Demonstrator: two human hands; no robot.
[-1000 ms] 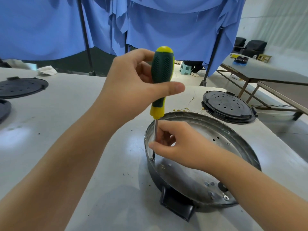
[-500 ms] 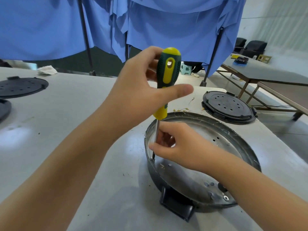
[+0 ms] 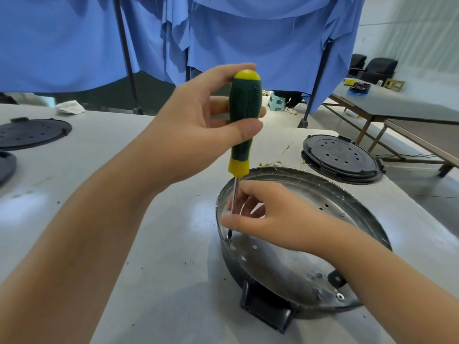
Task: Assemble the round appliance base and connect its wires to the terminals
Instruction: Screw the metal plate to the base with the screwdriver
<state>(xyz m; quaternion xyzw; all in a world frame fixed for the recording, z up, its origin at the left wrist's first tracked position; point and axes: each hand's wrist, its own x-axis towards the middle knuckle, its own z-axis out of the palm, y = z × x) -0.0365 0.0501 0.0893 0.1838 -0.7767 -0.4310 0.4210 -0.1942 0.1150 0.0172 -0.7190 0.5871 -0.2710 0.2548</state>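
A round silver metal base point(image 3: 330, 194) lies open side up on the white table point(image 3: 82, 175), with a black socket block point(image 3: 265, 311) at its near edge. My left hand point(image 3: 201, 130) grips the green and yellow handle of a screwdriver point(image 3: 244, 112) held upright. Its tip meets a screw point(image 3: 228, 240) at the base's inner left wall. My right hand point(image 3: 263, 217) pinches the metal shaft low down, just above the screw. Thin wires with gold terminals point(image 3: 275, 163) lie on the table behind the base.
A black perforated round plate point(image 3: 341, 157) lies behind the base at the right. Two more black plates point(image 3: 32, 132) sit at the far left. Blue cloth point(image 3: 223, 33) hangs on stands behind the table. Another table point(image 3: 397, 110) stands at the right.
The screwdriver handle has turned in my left hand: its yellow stripe faced me half a second ago and the green grip faces me now. My right hand stays on the shaft.
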